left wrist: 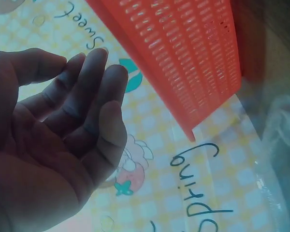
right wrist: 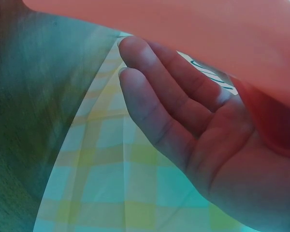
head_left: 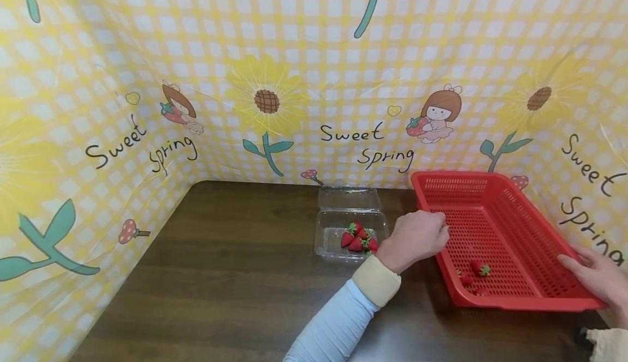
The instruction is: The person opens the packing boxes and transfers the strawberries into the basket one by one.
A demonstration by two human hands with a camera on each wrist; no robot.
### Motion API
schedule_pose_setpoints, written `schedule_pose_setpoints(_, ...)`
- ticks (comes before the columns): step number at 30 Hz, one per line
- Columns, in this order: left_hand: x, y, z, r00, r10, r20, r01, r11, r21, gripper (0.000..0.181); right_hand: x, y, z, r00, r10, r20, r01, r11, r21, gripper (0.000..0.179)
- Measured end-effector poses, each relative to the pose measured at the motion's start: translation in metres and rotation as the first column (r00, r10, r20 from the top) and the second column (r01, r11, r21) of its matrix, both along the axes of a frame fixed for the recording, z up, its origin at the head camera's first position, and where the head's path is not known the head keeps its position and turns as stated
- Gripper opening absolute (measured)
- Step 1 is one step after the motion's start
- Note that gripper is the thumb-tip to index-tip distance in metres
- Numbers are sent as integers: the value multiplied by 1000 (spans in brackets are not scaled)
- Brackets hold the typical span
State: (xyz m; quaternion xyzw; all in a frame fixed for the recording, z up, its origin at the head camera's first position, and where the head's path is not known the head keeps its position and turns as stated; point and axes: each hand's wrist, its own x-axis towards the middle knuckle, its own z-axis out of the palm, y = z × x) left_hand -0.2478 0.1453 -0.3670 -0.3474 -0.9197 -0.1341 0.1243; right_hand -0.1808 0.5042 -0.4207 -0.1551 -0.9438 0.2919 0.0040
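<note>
My left hand (head_left: 414,237) hovers over the left rim of a red plastic basket (head_left: 527,303). In the left wrist view its fingers are loosely curled with nothing between them, apart from the basket wall (left wrist: 183,63). My right hand (head_left: 601,272) holds the basket's right rim, thumb over the edge and fingers along the outside, as the right wrist view shows (right wrist: 183,111). A few strawberries (head_left: 477,266) lie at the near end of the basket floor. Left of it, an open clear plastic clamshell box (head_left: 326,245) contains several red strawberries (head_left: 356,243) with green leaves.
Everything stands on a dark brown wooden table (head_left: 235,275). A yellow checked cloth (head_left: 314,89) with flowers and lettering hangs around the back and sides. The clamshell's raised lid (head_left: 349,198) reaches the back edge, close to the cloth.
</note>
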Motion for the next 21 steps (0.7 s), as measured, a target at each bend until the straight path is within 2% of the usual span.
schedule_pose_setpoints(4, -1, -12, -1, 1000, 26, 2, -26, 999, 20, 24, 1, 0, -2, 1000, 1, -9, -1, 1000, 20, 64)
schedule_pose_setpoints(8, -4, -20, -6, 999, 42, -31, -42, 999, 2, 22, 1, 1, -3, 1000, -20, -13, 20, 999, 31, 65)
schedule_pose_setpoints(10, -7, -25, -8, 998, 48, -27, -48, 999, -7, 21, 0, 1, -4, 1000, -11, -15, 11, 999, 33, 65)
schedule_pose_setpoints(15, -20, -46, -7, 994, 106, 15, -105, 993, -50, 17, -1, -2, -4, 1000, 28, -6, -28, 1000, 6, 64)
schedule_pose_setpoints(18, -29, -63, -5, 987, 158, 41, -155, 985, -74, 16, -3, -3, -4, 1000, 23, -18, -22, 1000, 18, 62)
schedule_pose_setpoints(21, -37, -79, -6, 974, 204, 100, -194, 976, -97, 16, -3, -1, -4, 1000, 3, -27, -3, 999, 34, 62)
